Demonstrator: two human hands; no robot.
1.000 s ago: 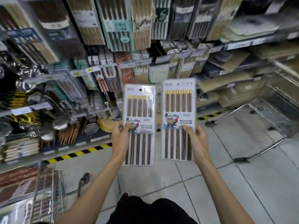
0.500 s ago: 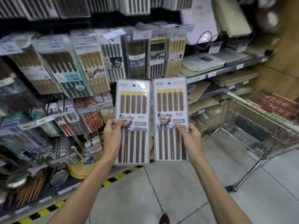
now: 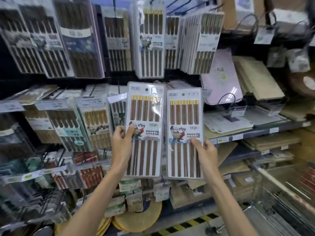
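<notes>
I hold two matching white packs of brown chopsticks with gold tops upright, side by side, in front of a shop rack. My left hand [image 3: 121, 145] pinches the left chopstick pack [image 3: 144, 114] at its left edge, thumb on the cartoon label. My right hand [image 3: 205, 153] pinches the right chopstick pack [image 3: 185, 116] at its right edge, thumb on the front. Each pack has a hang hole at its top. The same kind of pack [image 3: 151, 43] hangs on a hook straight above them.
Several other chopstick packs [image 3: 73, 38] hang in rows to the left and above. Shelves [image 3: 255, 132] on the right carry boards and flat mats. A wire shopping cart [image 3: 289, 198] stands at the lower right. Round mats [image 3: 138, 218] lie low on the rack.
The view has swung up from the floor to the rack. Both hands have lifted the two packs higher and closer to the hanging rows.
</notes>
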